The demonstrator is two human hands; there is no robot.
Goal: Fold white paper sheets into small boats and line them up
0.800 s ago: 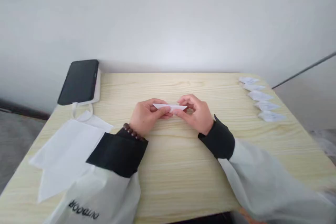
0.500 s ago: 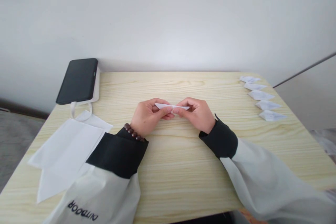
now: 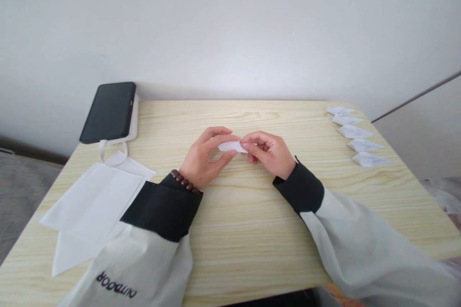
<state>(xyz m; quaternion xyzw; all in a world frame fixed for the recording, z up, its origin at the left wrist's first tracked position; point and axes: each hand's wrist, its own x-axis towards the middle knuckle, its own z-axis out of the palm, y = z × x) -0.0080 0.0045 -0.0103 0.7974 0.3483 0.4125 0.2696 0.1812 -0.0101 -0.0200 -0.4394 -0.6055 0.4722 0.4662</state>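
Observation:
A small folded white paper point(image 3: 230, 146), narrow and pointed at its left end, is held above the middle of the table. My right hand point(image 3: 270, 152) pinches its right part between thumb and fingers, hiding that end. Around its left part, my left hand point(image 3: 209, 156) has the thumb at the near edge and the index finger along the far edge, with the other fingers loosely raised. Dark beads circle my left wrist.
Loose white paper sheets point(image 3: 97, 201) overlap at the left of the wooden table point(image 3: 245, 249). Behind them a dark-screened device point(image 3: 110, 110) rests on a white stand with a looped white strap point(image 3: 103, 151). Several folded paper pieces point(image 3: 355, 132) form a row at right. A wall stands behind.
My left hand has loosened its pinch and its fingers have spread and lifted. The folded paper has turned, showing a broader face. My right hand keeps its pinch.

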